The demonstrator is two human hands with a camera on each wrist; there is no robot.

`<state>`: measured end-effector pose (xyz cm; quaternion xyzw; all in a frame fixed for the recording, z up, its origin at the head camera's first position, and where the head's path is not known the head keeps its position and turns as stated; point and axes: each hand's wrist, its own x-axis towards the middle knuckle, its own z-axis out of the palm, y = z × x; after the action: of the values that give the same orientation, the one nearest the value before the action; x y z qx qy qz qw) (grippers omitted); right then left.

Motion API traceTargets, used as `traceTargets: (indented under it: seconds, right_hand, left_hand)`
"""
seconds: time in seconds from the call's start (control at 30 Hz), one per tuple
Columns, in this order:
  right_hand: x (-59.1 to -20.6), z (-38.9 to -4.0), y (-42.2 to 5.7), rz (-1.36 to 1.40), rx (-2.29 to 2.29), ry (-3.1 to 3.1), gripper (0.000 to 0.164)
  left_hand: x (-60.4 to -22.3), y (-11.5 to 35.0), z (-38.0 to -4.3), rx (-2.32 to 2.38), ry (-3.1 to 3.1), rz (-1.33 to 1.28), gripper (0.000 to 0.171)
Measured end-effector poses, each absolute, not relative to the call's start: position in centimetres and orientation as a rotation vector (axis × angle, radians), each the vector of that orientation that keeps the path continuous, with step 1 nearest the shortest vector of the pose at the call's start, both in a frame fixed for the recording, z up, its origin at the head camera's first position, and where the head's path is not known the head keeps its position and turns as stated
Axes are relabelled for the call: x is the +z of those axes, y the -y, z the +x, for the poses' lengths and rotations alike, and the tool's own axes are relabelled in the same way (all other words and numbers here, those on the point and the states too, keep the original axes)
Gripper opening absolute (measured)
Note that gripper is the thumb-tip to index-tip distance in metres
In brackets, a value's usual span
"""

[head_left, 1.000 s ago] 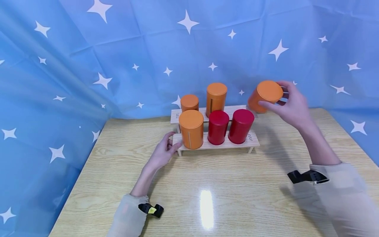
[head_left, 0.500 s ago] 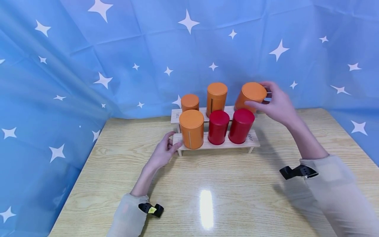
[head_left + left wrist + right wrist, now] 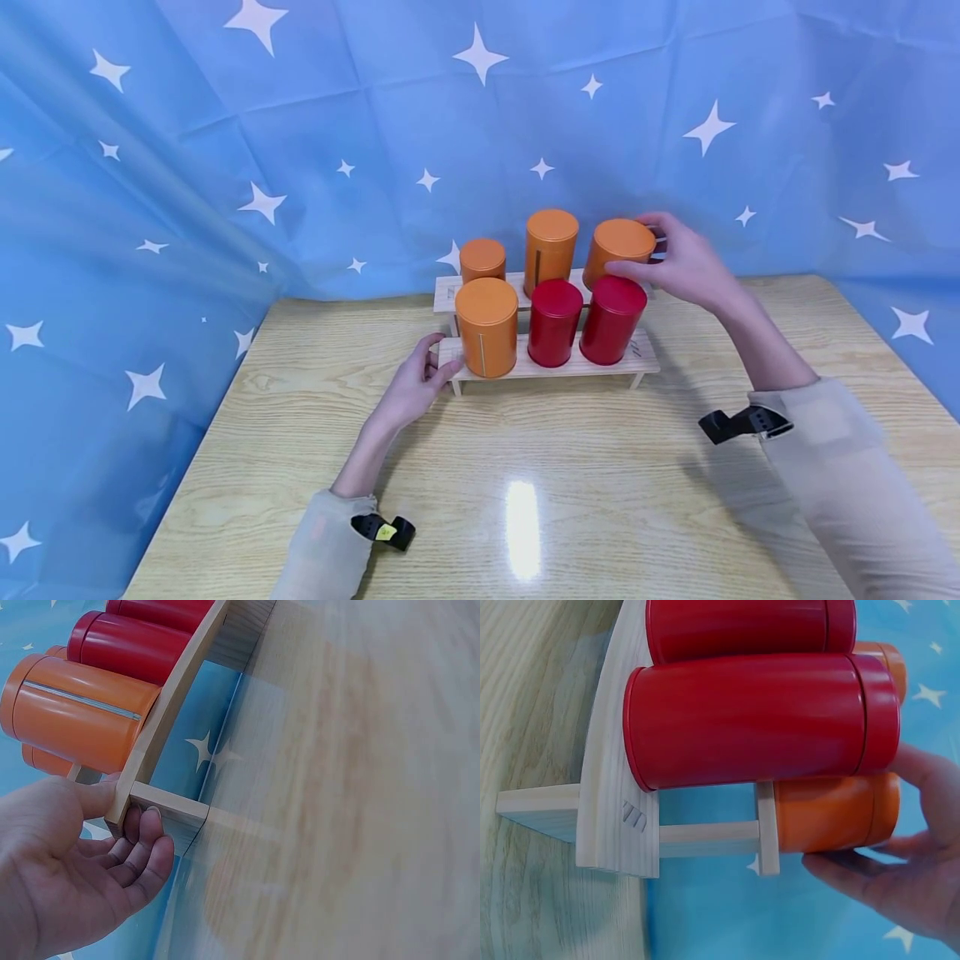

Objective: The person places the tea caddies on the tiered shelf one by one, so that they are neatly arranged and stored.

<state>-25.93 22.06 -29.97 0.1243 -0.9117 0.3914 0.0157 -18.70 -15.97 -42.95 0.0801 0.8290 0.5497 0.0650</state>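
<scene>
A two-tier wooden rack [image 3: 547,365] carries several lidded cans. My right hand [image 3: 686,265] grips an orange can [image 3: 618,246] at the right end of the upper tier. In the right wrist view that orange can [image 3: 832,814] has its base right at the upper board, fingers and thumb around its side. My left hand [image 3: 412,385] holds the left end of the lower tier; in the left wrist view its thumb is on top of the board end [image 3: 124,799] and its fingers curl below. A wide orange can [image 3: 487,333] stands close to the left thumb.
Two red cans, one in the middle [image 3: 553,325] and one on the right [image 3: 611,325], stand on the lower tier. A short orange can [image 3: 482,258] and a tall orange can [image 3: 550,250] stand on the upper tier. Behind the wooden table [image 3: 600,483] hangs a blue star-printed cloth [image 3: 375,208].
My right hand has moved left and slightly down with the orange can, from beyond the rack's right end to the upper tier, behind the right red can. My left hand has stayed on the rack.
</scene>
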Motion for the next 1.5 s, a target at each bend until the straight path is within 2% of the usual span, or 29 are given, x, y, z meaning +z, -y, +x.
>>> traceTargets:
  seconds: [0.5,1.23,1.5]
  right_hand:
    - [-29.7,-26.1,-21.3,0.435,1.196,2.887,0.083]
    - [-30.4,-26.0,-22.0,0.493,1.300,2.848,0.085]
    - [-31.2,-24.7,-23.2,0.500,1.320,2.796,0.080]
  left_hand:
    - [-43.0,16.1,-18.5,1.645,-2.506,0.243,0.061]
    - [-43.0,16.5,-18.7,1.612,-2.542,0.275,0.061]
    - [-43.0,17.2,-18.9,1.572,-2.619,0.275,0.056]
